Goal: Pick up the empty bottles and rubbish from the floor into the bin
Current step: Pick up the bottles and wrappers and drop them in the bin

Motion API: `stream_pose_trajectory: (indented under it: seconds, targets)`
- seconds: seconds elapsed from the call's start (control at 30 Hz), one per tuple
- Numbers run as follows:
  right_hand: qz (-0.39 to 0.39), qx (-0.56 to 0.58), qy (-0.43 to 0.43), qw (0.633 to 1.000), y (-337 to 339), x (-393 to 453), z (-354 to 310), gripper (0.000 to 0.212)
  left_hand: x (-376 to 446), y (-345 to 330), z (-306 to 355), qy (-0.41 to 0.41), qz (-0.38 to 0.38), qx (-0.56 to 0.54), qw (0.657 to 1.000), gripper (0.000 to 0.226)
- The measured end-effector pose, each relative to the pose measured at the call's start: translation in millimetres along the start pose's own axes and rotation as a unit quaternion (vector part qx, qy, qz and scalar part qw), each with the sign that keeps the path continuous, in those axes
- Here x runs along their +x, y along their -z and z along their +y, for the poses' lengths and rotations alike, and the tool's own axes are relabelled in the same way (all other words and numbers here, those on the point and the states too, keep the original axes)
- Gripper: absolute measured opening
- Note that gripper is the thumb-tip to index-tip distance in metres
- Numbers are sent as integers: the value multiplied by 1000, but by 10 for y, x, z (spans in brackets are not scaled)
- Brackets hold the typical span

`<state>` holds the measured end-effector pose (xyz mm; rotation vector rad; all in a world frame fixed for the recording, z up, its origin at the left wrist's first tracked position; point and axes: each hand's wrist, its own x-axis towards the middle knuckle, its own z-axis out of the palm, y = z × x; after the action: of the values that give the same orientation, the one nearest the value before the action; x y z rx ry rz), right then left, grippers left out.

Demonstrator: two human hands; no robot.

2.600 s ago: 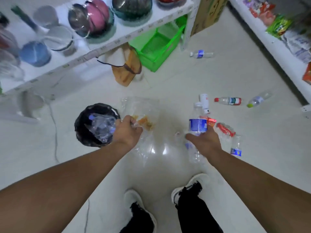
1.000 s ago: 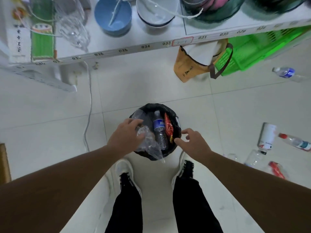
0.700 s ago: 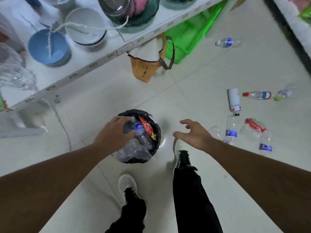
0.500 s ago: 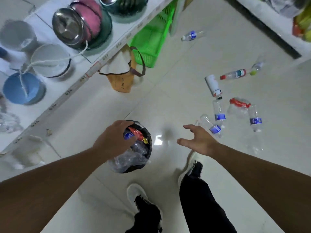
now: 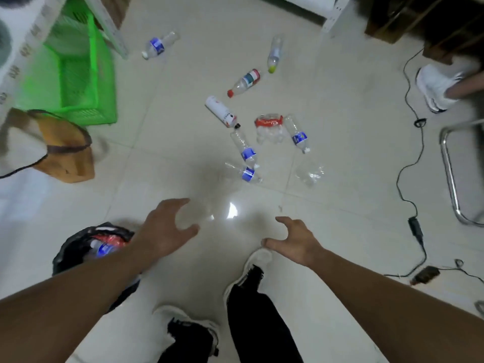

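Observation:
The black bin [image 5: 70, 254] stands at lower left, partly under my left forearm, with bottles and a red wrapper inside. My left hand [image 5: 163, 229] hovers open just right of it, holding nothing. My right hand [image 5: 293, 241] is open too, above the tiles. Ahead lie several empty bottles: a blue-labelled one [image 5: 245, 173] nearest, another [image 5: 243, 145] behind it, a third [image 5: 297, 134], a crushed red-labelled bottle [image 5: 269, 127], a white can [image 5: 221, 111], a red-capped bottle [image 5: 245, 82], a green-capped bottle [image 5: 275, 55], a far bottle [image 5: 158, 45] and clear plastic [image 5: 310, 174].
A green crate [image 5: 78, 74] sits under a shelf at upper left, with an orange bag [image 5: 65, 150] beside it. A black cable [image 5: 411, 163] runs along the right, near a chrome chair leg [image 5: 450, 169]. Another person's white shoe [image 5: 434, 85] is at upper right.
My left hand has let go of the plastic bag, left in the bin, and come away open. My view has swung right toward the bottles on the floor; both hands reach forward.

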<state>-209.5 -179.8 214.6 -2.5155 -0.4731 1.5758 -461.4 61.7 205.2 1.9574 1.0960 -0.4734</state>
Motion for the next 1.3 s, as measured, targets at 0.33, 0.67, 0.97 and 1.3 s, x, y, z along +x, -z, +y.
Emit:
stream_pose_trajectory:
  seconds: [0.33,0.67,0.97,1.3]
  targets:
    - [17,90,-31,995,812,256,781,95,657,-484,1088,74,-13,-20,997,93]
    - [56,107,-81,989,1094,848,746,96,1447,-571,1180,138,-30,-42,989,114]
    - [88,48,-63,993,1104,2657,1084,106,2725,-1372,631,175,-25,19,984,112]
    - [175,-92,-4,980,783,5351,2019,84,4247,-3265,-98,190,101,23,976,81]
